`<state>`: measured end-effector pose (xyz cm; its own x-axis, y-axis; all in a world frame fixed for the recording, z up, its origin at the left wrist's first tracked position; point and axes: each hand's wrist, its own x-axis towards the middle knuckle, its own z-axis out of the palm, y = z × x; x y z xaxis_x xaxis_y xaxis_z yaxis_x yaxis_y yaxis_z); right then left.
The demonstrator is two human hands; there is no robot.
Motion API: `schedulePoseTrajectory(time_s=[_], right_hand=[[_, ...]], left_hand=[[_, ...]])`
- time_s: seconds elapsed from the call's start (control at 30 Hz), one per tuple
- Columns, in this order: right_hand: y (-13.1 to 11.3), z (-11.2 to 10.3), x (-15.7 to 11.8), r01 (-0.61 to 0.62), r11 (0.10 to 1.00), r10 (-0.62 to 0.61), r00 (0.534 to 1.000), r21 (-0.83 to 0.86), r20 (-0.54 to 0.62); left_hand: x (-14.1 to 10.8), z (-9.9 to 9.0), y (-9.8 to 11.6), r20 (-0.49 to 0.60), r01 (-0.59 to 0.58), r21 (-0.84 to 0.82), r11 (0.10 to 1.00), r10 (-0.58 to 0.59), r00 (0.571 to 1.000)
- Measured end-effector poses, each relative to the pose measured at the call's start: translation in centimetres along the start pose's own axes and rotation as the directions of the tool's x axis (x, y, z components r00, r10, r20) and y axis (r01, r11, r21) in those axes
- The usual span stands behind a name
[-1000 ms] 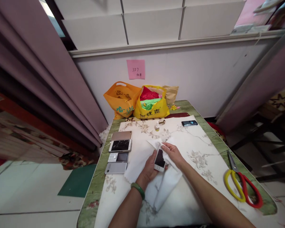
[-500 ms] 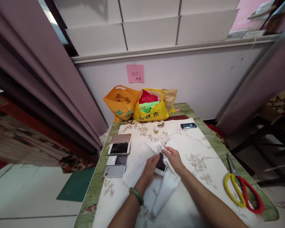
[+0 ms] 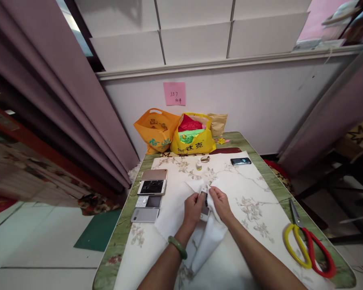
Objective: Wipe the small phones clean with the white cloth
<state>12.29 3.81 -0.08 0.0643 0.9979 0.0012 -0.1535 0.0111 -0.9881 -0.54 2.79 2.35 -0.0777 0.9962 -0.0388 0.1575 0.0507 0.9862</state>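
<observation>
A white phone with a dark screen (image 3: 204, 208) is held tilted over a white cloth (image 3: 211, 237) near the middle of the table. My left hand (image 3: 194, 208) grips the phone's left side, its thumb lying over the screen. With fingers pinched together, my right hand (image 3: 220, 202) holds a fold of the cloth against the phone's upper right edge. Part of the cloth spreads out beneath both hands, and its folds hide the phone's right side. A green bangle (image 3: 178, 247) circles my left wrist.
Left of the cloth lie several phones (image 3: 153, 187) in a column. Red-and-yellow scissors (image 3: 311, 245) rest at the right edge. Farther back are a small bottle (image 3: 199, 164), a dark phone (image 3: 240, 161), an orange bag (image 3: 157, 131) and a yellow bag (image 3: 193, 141).
My left thumb has moved over the phone's screen, covering more of it. My right hand has shifted slightly, still on the cloth. The camera view has shifted a little.
</observation>
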Motion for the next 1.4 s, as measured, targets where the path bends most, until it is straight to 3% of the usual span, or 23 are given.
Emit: schedulePoseTrajectory(time_s=[0.17, 0.33, 0.47, 0.57, 0.67, 0.83, 0.97, 1.07, 1.17, 1.3, 1.4], right_hand=[[0.3, -0.1, -0.1, 0.108, 0.979, -0.112, 0.994, -0.173, -0.016], [1.2, -0.1, -0.2, 0.219, 0.883, -0.205, 0.976, -0.415, 0.079], [1.0, -0.1, -0.4, 0.267, 0.853, -0.216, 0.963, -0.449, 0.163], [0.7, 0.0, -0.5, 0.264, 0.866, -0.206, 0.962, -0.425, 0.178], [0.5, 0.0, -0.5, 0.238, 0.899, -0.202, 0.97, -0.367, 0.135], [0.7, -0.3, -0.3, 0.145, 0.958, -0.145, 0.989, -0.249, 0.018], [0.7, -0.5, -0.4, 0.066, 0.994, -0.065, 0.998, -0.091, 0.015], [0.8, -0.5, -0.5, 0.03, 0.998, -0.027, 0.998, -0.048, 0.064], [0.8, -0.5, -0.4, 0.045, 0.995, -0.038, 0.996, -0.089, 0.081], [0.7, -0.5, -0.2, 0.118, 0.983, -0.112, 0.992, -0.142, 0.055], [0.5, -0.6, -0.1, 0.133, 0.981, -0.132, 0.991, -0.139, 0.015]], left_hand=[[0.4, 0.9, 0.1, -0.161, -0.013, -0.034, 0.999, 0.008, 0.987], [2.2, 1.6, -0.4, -0.342, -0.031, -0.154, 0.988, -0.024, 0.939], [3.8, 1.7, -0.9, -0.445, -0.033, -0.205, 0.978, -0.063, 0.893], [4.1, 1.6, -1.0, -0.466, -0.026, -0.199, 0.98, -0.072, 0.882], [3.4, 1.5, -0.8, -0.388, -0.025, -0.143, 0.989, -0.033, 0.921], [1.1, 0.8, 0.2, -0.09, -0.07, -0.042, 0.997, 0.066, 0.994], [0.7, -0.5, 0.7, 0.223, -0.06, -0.084, 0.995, 0.077, 0.972], [1.5, -1.6, 1.1, 0.374, 0.069, -0.057, 0.996, -0.043, 0.927], [2.4, -2.1, 1.8, 0.362, 0.135, -0.043, 0.99, -0.11, 0.926], [2.7, -1.3, 2.6, 0.162, 0.174, -0.194, 0.965, -0.143, 0.976], [2.4, -0.2, 2.6, 0.058, 0.173, -0.263, 0.949, -0.163, 0.985]])
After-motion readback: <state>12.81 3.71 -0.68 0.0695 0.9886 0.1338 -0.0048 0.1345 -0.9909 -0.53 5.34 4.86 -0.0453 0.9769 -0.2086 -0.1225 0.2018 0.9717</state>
